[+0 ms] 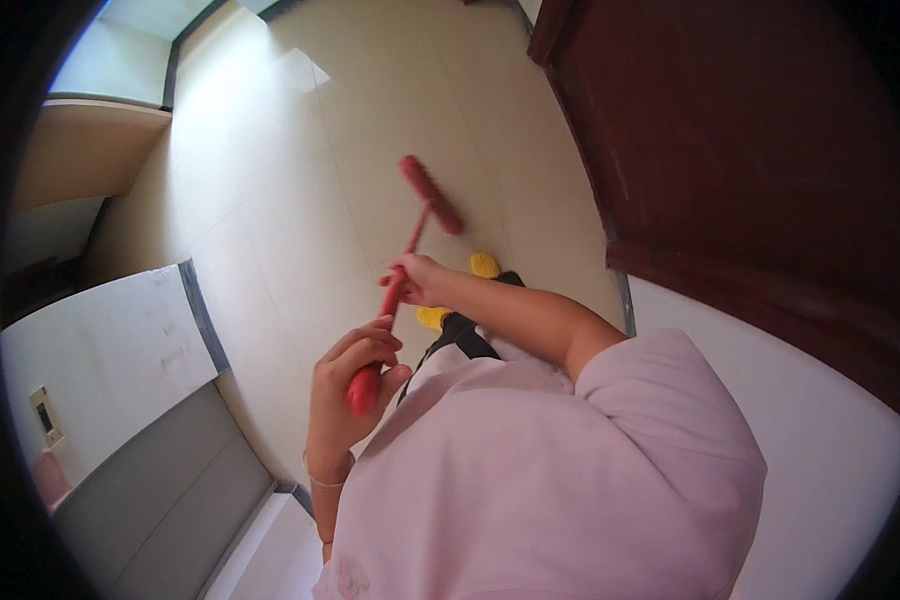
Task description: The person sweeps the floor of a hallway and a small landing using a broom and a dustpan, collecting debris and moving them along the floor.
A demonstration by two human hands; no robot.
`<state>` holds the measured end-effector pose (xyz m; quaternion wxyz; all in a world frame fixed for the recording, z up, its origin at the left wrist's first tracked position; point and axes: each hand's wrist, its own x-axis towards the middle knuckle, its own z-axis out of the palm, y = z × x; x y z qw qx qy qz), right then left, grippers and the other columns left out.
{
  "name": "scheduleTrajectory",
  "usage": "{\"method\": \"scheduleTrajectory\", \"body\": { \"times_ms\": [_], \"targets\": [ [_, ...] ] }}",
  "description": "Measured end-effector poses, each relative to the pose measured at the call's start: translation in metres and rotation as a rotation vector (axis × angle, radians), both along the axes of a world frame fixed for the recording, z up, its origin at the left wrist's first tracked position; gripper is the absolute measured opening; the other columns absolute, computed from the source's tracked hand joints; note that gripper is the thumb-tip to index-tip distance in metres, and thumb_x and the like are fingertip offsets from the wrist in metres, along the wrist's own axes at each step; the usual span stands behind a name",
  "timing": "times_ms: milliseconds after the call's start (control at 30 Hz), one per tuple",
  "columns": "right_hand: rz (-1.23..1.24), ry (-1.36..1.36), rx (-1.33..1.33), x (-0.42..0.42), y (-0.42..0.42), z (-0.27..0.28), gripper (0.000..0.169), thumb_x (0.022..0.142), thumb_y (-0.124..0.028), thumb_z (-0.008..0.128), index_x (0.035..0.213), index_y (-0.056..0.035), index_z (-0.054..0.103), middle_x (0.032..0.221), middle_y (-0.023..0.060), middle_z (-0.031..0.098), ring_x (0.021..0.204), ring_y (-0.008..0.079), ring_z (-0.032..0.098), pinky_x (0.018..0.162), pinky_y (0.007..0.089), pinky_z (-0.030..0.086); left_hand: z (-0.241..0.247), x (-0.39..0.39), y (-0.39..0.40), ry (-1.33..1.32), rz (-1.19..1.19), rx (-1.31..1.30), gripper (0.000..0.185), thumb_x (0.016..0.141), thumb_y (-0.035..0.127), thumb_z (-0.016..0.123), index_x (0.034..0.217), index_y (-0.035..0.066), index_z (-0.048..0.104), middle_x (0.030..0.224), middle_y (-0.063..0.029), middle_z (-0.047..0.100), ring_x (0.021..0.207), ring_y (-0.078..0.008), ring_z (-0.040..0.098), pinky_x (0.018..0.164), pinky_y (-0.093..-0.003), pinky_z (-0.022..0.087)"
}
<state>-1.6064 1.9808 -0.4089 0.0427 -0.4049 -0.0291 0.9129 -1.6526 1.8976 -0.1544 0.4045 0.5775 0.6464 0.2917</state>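
My left hand (360,375) is closed around the top end of the red handle of a broom or mop (391,298). Lower on the same handle, my right hand (418,279) grips it with the arm stretched across from the right. The red head (431,195) rests on or just above the pale tiled floor (292,202), a little blurred, just ahead of my feet in yellow footwear (484,264). Whether the head has bristles or a pad cannot be told.
A dark red wooden door or panel (735,150) stands at the right beside a white wall (765,420). At the left are a white wall end with a switch plate (46,417), a grey panel (187,480) and a tan door (90,150). Dark skirting edges the walls.
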Motion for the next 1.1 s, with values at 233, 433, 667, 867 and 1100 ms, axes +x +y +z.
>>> {"method": "scheduleTrajectory", "body": {
  "times_ms": [233,433,667,867,1100],
  "targets": [
    [-0.137,-0.209,-0.031,0.122,0.047,-0.056,0.017,0.082,-0.031,0.043,0.084,-0.0142,0.045,0.08,0.0059,0.06,0.067,0.0183,0.055,0.058,0.0303,0.044,-0.062,0.028,0.031,-0.308,-0.133,-0.064,0.009,0.074,0.006,0.059,0.076,0.0,0.053,0.092,-0.0095,0.057,0.098,-0.0237,0.051,0.082,-0.0316,0.039],
    [-0.235,-0.339,-0.116,0.156,0.041,-0.107,0.026,0.082,-0.032,0.041,0.083,-0.0078,0.049,0.07,0.0049,0.059,0.058,0.0184,0.057,0.049,0.0285,0.045,-0.102,0.041,0.038,-0.494,-0.197,-0.12,0.018,0.075,0.012,0.063,0.082,-0.001,0.053,0.096,-0.0101,0.055,0.093,-0.0192,0.05,0.08,-0.03,0.039],
    [-0.193,-0.214,-0.129,0.131,0.037,-0.12,0.015,0.072,-0.021,0.049,0.07,-0.0066,0.051,0.063,0.0029,0.055,0.054,0.0122,0.052,0.049,0.0261,0.046,-0.115,0.006,0.051,-0.598,-0.247,-0.18,0.016,0.075,0.01,0.063,0.085,0.001,0.054,0.099,-0.0081,0.055,0.098,-0.0187,0.049,0.083,-0.0304,0.038],
    [-0.307,-0.283,-0.014,0.095,0.078,-0.145,0.017,0.067,-0.019,0.047,0.062,-0.0038,0.05,0.056,0.005,0.05,0.049,0.019,0.047,0.044,0.0251,0.039,-0.113,-0.039,0.094,-0.657,-0.196,-0.065,0.016,0.076,0.009,0.062,0.088,0.002,0.055,0.1,-0.0074,0.056,0.097,-0.0163,0.051,0.084,-0.0289,0.039],
    [-0.338,-0.396,-0.009,-0.009,0.137,-0.105,0.011,0.069,-0.019,0.044,0.061,-0.0122,0.041,0.054,0.0022,0.045,0.044,0.0155,0.042,0.038,0.0284,0.034,-0.097,-0.125,0.132,-0.695,-0.165,0.085,0.023,0.076,0.01,0.062,0.096,0.003,0.056,0.108,-0.0093,0.054,0.104,-0.0179,0.049,0.089,-0.0306,0.038]
  ]
}}
